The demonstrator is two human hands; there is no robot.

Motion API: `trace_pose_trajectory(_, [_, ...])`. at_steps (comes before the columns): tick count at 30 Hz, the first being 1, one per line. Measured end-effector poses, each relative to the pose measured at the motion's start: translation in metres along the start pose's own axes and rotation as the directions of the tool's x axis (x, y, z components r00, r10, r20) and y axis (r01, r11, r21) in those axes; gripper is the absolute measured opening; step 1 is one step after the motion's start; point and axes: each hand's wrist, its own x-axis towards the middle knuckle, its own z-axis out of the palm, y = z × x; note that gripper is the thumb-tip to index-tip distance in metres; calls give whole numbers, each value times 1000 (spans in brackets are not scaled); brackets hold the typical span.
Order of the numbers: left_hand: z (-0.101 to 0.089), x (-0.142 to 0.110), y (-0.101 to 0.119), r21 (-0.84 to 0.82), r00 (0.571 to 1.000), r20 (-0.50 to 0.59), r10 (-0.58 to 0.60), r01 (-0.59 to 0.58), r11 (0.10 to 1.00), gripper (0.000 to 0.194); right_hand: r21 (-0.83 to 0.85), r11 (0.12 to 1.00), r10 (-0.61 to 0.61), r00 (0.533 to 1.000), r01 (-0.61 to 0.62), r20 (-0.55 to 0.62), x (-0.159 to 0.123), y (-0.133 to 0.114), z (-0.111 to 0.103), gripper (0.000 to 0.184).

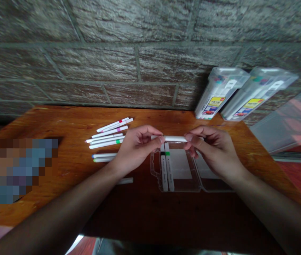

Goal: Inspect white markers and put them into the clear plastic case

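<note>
A white marker [175,138] is held level between my two hands, above a clear plastic case. My left hand [141,145] pinches its left end, and my right hand [211,147] grips the right end between thumb and fingers. Beneath them the case [200,184] lies opened flat on the table. Side by side in its left half are a marker with a black band [164,170] and one with a green band [169,170]. My right hand covers part of the case's right half. Left of my left hand, several loose white markers [108,136] lie partly hidden by it.
Two filled clear marker cases [214,95] stand upright against the stone wall [108,63] at the back right. The wooden table [68,127] carries a blurred-out object [20,173] on the left. A translucent panel [293,120] borders the right side.
</note>
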Motion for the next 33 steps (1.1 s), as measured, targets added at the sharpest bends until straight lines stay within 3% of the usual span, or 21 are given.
trace_pose_trajectory(4, [3,-2,-1,51,999,14,37,-38,998,17,-105,994,-9,1000,7,-19,1,-1,3,26])
trace_pose_trajectory(8, [6,-6,-5,158,997,22,73,-76,984,18,-268,960,-95,994,76,-56,-3,1,4,27])
trace_pose_trajectory(14, [9,-15,-12,286,990,89,108,-129,950,19,-469,865,-197,980,179,13,-13,5,4,25])
trace_pose_trajectory(18, [10,-18,-9,316,984,119,133,-164,934,18,-541,820,-203,979,185,26,-13,7,3,29])
trace_pose_trajectory(24, [11,-20,-4,301,981,147,127,-167,939,21,-526,835,-168,985,164,40,-13,9,2,31])
trace_pose_trajectory(33, [8,-16,-8,243,987,94,133,-152,958,19,-253,964,-77,997,79,16,-6,1,8,24])
